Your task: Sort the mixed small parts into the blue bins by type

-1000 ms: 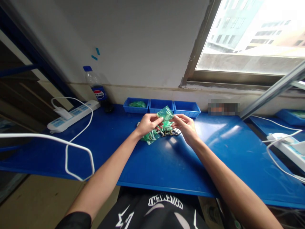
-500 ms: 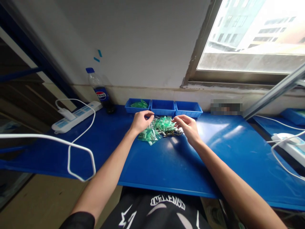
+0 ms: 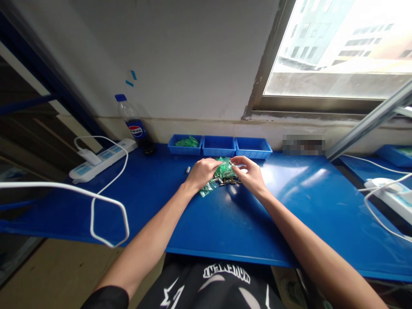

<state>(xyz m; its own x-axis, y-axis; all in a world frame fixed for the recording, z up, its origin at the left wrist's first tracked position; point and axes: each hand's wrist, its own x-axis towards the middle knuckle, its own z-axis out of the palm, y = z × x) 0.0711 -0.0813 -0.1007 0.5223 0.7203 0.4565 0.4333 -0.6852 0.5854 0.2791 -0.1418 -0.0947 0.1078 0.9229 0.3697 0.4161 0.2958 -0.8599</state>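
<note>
Green plastic packets (image 3: 225, 169) heaped btwn L hand (image 3: 201, 173) & R hand (image 3: 250, 174), both abt equally near; long axis unclear. Fingers bent; grip on packets: can't tell.

the black shirt (image 3: 189, 296) reads "movement" in white; the bottle label (image 3: 136, 129) carries a pepsi emblem.

Washed-out window (image 3: 341, 49), glare on tabletop (image 3: 299, 189).

there's the glossy blue table (image 3: 180, 229), three blue bins (image 3: 219, 152) lined along its back, pepsi bottle (image 3: 135, 129) standing to their left, white power strip (image 3: 106, 157) left of that, green packets (image 3: 224, 170) and small metal pieces (image 3: 229, 181) heaped mid-table, one metallic cylinder (image 3: 188, 170) loose nearby!
</note>
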